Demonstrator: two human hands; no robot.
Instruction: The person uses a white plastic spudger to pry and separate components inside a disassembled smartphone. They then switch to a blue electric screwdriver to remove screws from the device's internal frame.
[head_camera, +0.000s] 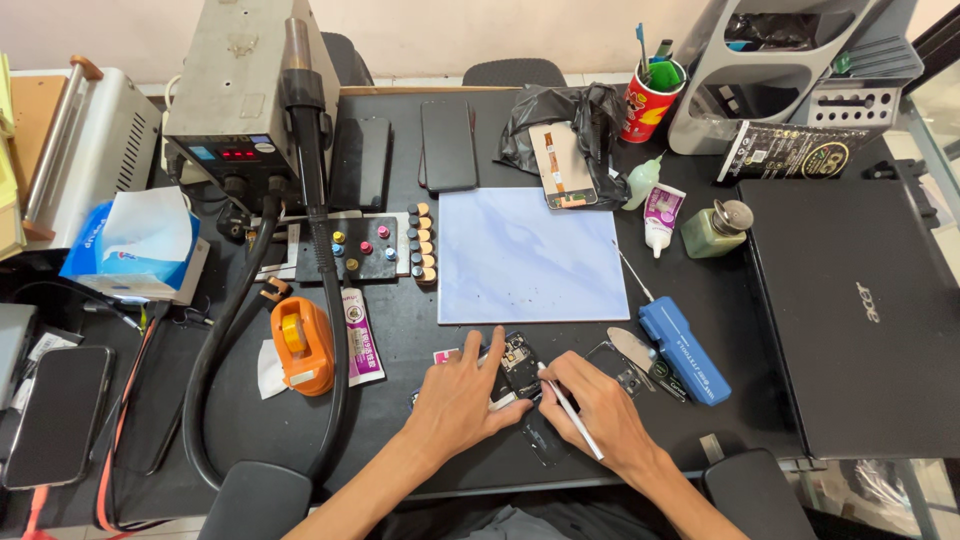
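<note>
Both hands work at bottom centre of frame, over the black counter (400, 310). Left hand (462, 395) lies flat, fingers spread narrow, pressing down an opened phone (518, 366) with its circuit board exposed. Right hand (598, 408) pinches a thin white tool (572, 414), tip at the phone's right edge. Step judged: probing or prying inside the opened phone. Next move calls for a light, steady tip and firm hold-down. Blue screwdriver (684, 350) lies just right; pale blue mat (530, 255) above.

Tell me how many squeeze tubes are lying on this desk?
2. One tube lies beside the orange tape dispenser; another tube lies right of the blue tile. Others may be hidden.
</note>
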